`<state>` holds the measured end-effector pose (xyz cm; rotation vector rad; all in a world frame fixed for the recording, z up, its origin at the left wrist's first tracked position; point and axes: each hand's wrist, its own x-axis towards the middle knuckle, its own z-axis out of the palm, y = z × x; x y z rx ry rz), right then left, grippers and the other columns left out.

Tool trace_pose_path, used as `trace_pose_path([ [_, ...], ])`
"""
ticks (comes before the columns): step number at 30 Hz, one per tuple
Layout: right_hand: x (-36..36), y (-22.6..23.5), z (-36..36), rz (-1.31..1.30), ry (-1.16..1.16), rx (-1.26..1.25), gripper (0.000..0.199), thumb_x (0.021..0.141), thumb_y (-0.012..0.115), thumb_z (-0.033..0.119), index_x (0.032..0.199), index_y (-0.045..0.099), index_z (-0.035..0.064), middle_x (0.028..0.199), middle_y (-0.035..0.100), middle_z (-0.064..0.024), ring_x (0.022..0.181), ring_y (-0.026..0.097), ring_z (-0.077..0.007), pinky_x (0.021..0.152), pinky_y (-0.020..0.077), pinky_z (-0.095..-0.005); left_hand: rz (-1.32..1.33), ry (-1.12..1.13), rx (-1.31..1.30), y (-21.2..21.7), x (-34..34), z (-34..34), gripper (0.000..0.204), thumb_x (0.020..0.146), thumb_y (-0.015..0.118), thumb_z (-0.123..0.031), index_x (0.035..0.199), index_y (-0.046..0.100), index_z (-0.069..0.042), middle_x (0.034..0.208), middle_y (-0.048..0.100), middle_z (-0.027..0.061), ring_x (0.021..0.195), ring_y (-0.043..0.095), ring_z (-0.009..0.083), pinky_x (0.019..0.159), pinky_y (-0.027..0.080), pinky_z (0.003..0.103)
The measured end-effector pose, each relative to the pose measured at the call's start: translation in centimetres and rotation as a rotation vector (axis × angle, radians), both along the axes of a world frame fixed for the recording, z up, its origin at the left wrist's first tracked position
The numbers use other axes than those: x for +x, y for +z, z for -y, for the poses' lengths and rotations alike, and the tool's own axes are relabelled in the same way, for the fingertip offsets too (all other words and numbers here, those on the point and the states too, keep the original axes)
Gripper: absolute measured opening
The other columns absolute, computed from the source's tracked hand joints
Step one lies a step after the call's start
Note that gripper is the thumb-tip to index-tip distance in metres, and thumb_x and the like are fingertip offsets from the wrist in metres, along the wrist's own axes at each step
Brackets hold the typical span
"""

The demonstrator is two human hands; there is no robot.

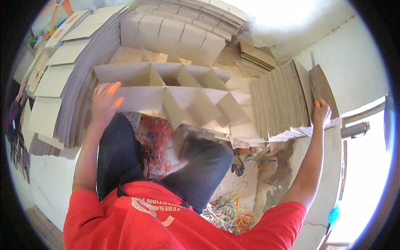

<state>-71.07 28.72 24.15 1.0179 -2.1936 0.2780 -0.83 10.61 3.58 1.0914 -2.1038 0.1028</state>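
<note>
In front of me, a cardboard divider grid (183,93) stands with two long strips crossed by several short pieces. My left hand (105,100), orange covers on its fingertips, is closed on the left end of the near long strip. Far to the right, my right hand (321,113) pinches a cardboard piece (306,85) at the right end of a tightly packed row of upright pieces (277,102). An orange cover shows on that hand too. Its other fingertips are partly hidden behind the cardboard.
Tall stacks of cardboard strips (77,79) rise on the left, and slotted strips (171,35) stand at the back. Flat cardboard (258,56) lies at the back right. Below are red plastic shreds (158,141), a dark glove (237,164) and tangled coloured straps (229,212).
</note>
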Motion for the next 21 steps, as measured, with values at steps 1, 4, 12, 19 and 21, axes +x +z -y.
trace_pose_path([
  [1, 2.2, 0.7, 0.3, -0.136, -0.129, 0.024, 0.012, 0.086, 0.057, 0.016, 0.088, 0.065, 0.0078, 0.092, 0.068, -0.0174, 0.084, 0.067, -0.0343, 0.068, 0.0506, -0.0461, -0.011, -0.015, -0.016, -0.1, 0.2, 0.1, 0.057, 0.067, 0.078, -0.009, 0.121, 0.06, -0.008, 0.116, 0.06, 0.0128, 0.112, 0.052, 0.0321, 0.098, 0.041, 0.042],
  [4, 3.9, 2.4, 2.4, -0.424, -0.028, -0.006, 0.025, 0.093, 0.045, 0.005, 0.115, 0.055, 0.0056, 0.083, 0.068, -0.0172, 0.073, 0.067, -0.036, 0.058, 0.0519, -0.0457, -0.03, 0.001, -0.034, -0.1, 1.2, 0.3, 0.054, 0.07, 0.076, -0.013, 0.121, 0.06, -0.008, 0.116, 0.061, 0.0125, 0.115, 0.051, 0.0318, 0.1, 0.038, 0.044],
  [12, 30.9, 3.5, 9.8, 0.436, 0.843, -0.141, 0.046, 0.083, 0.063, -0.005, 0.127, 0.06, 0.0068, 0.067, 0.057, 0.0024, 0.057, 0.045, -0.0046, 0.051, 0.0394, -0.0205, 0.07, 0.102, -0.018, -1.2, 2.2, 1.3, 0.052, 0.07, 0.077, -0.018, 0.119, 0.061, -0.009, 0.115, 0.062, 0.0093, 0.113, 0.052, 0.0295, 0.102, 0.036, 0.043],
  [19, 44.1, -1.8, 13.4, 1.006, 1.153, 0.084, 0.06, 0.08, 0.064, -0.012, 0.136, 0.049, 0.0016, 0.12, 0.064, -0.0133, 0.101, 0.061, -0.0099, 0.086, 0.0502, -0.024, -0.311, -0.123, 0.196, -4.3, 2.5, 3.7, 0.019, 0.071, 0.075, -0.005, 0.089, 0.07, -0.004, 0.085, 0.068, 0.0108, 0.079, 0.057, 0.028, 0.075, 0.046, 0.04],
  [21, 45.4, -2.5, 14.3, 1.155, 1.173, 0.084, 0.06, 0.081, 0.064, -0.012, 0.137, 0.047, -0.0001, 0.117, 0.065, -0.0143, 0.098, 0.061, -0.0093, 0.084, 0.0506, -0.0234, -0.35, -0.172, 0.174, -4.7, 2.5, 4.0, 0.019, 0.071, 0.075, -0.001, 0.088, 0.069, -0.002, 0.083, 0.068, 0.0114, 0.075, 0.057, 0.0281, 0.07, 0.046, 0.039],
])
